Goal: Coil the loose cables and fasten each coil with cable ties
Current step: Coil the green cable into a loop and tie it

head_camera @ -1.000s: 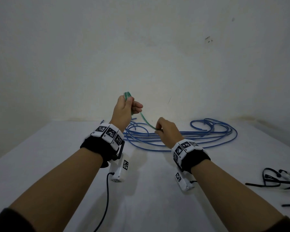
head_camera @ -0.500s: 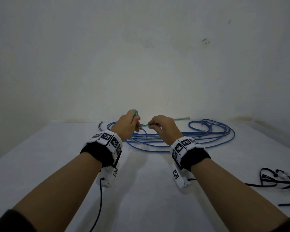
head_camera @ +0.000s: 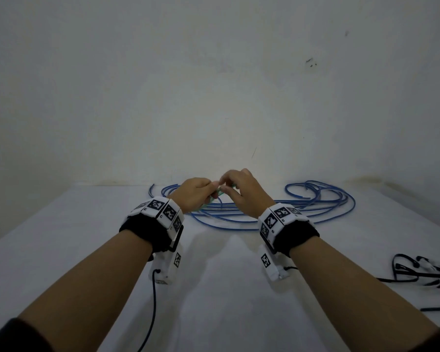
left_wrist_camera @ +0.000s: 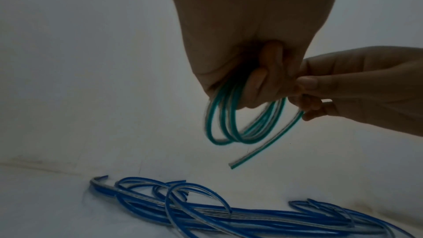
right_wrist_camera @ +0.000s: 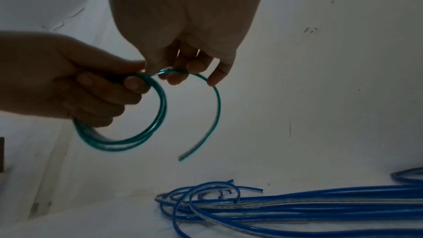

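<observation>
From the head view, the left hand [head_camera: 193, 193] and right hand [head_camera: 241, 191] are meeting over the counter [head_camera: 61, 250], pinching a green cable [head_camera: 220, 193] at twelve o'clock of the wrists. In the left wrist view, fingers are clamping the green coil [left_wrist_camera: 231, 124], which could be springing open if they loosen. In the right wrist view, the loose tail [right_wrist_camera: 206, 133] is dangling toward five o'clock above the blue cables [right_wrist_camera: 297, 209] and may be slipping free.

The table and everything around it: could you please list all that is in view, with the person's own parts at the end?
green cable: one, green with a clear stripe, coiled in several loops held above the table, its last stretch and free end hanging loose.
blue cables: a loose pile, count unclear, blue with clear stripes, at the far side of the table by the wall.
black items: several, black, at the table's right edge; too small to tell what they are.
table: one, white.
wall: off-white, behind the table.
left hand: grips the coil.
right hand: pinches the loose stretch beside the coil.
</observation>
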